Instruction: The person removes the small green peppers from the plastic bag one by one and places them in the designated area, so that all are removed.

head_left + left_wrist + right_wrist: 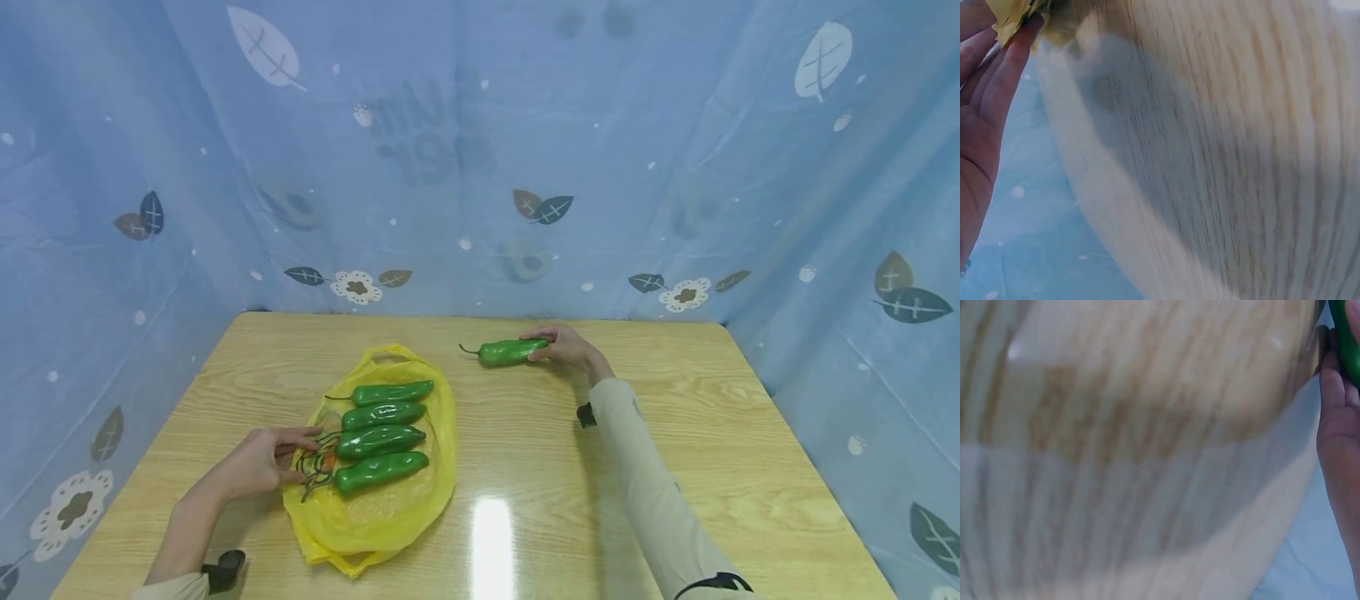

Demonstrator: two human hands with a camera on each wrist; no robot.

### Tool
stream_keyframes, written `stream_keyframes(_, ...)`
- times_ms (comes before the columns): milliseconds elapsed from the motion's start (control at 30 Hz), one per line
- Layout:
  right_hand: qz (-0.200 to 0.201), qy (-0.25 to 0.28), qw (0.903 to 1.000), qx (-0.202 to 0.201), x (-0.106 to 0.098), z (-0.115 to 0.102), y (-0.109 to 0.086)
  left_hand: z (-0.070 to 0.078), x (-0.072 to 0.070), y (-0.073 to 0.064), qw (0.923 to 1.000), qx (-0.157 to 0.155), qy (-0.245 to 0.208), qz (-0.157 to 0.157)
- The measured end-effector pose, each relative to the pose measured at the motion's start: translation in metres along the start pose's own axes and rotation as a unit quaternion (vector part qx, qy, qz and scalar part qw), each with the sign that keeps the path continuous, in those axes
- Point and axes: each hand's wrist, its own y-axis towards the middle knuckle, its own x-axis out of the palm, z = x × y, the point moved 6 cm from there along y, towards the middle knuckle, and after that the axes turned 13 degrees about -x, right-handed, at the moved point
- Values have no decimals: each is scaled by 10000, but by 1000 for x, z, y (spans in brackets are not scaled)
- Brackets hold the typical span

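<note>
In the head view, a yellow plastic bag (408, 521) lies spread on the table at left. Several long green peppers (381, 472) rest on it in a stacked row, stems to the left. My left hand (255, 462) is at the bag's left edge by the stems, pinching the yellow plastic (1013, 19) between thumb and fingers. Farther back and to the right, my right hand (566, 346) grips the blunt end of a single green pepper (502, 352), its stem pointing left. In the right wrist view that pepper (1346, 347) shows only partly.
The wooden table (660, 467) has a bright light reflection near its front middle. A blue patterned curtain (465, 167) hangs behind the table and along both sides. Among the stems is a small orange-red patch (328, 461), too small to identify.
</note>
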Motion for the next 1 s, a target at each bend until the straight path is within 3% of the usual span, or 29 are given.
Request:
stream_keyframes(400,-210,96,9996,166,-1,2,5,-3,0,0,10000,51,20,1)
stream_keyframes(667,-502,312,9981,-175,-4,-2,4,-3,0,1,10000,36,40,40)
stream_keyframes(867,-389,144,9990,152,-3,-2,9,-1,-1,0,10000,13,-30,6)
stream_keyframes(1000,-478,54,9988,-86,-4,-4,7,0,-1,-1,10000,-42,-29,-4)
